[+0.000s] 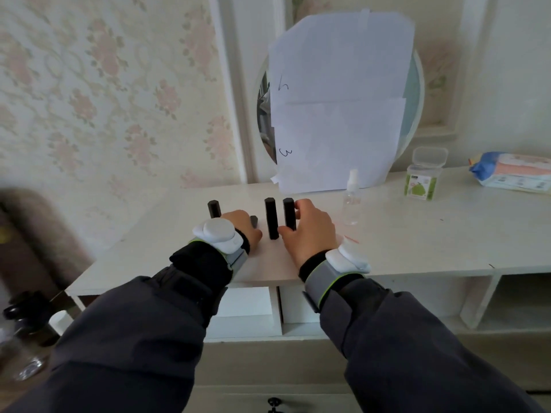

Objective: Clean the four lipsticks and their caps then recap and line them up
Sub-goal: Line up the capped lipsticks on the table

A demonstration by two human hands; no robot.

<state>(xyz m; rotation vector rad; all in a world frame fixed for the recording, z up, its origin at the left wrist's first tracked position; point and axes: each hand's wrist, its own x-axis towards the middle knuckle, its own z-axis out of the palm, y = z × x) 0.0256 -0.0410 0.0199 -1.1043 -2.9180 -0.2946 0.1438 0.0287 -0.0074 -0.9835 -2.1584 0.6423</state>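
Lining-up stage, seemingly: four capped black lipsticks upright on tabletop (417,239). Right hand (310,231) pinching rightmost lipstick (289,214); next lipstick (271,218) just left. Left hand (243,226) curled, seemingly around third lipstick (254,221), mostly hidden; fourth (214,208) just beyond. Spray bottle (351,201) right of right hand, nothing blocking.

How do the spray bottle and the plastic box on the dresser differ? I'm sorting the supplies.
The spray bottle is clear, slim and tall with a white nozzle; the plastic box is squat and squarish with a green label. The bottle stands nearer the right hand; the box sits farther right, by the mirror's edge. Both stand upright, untouched, on the dresser.
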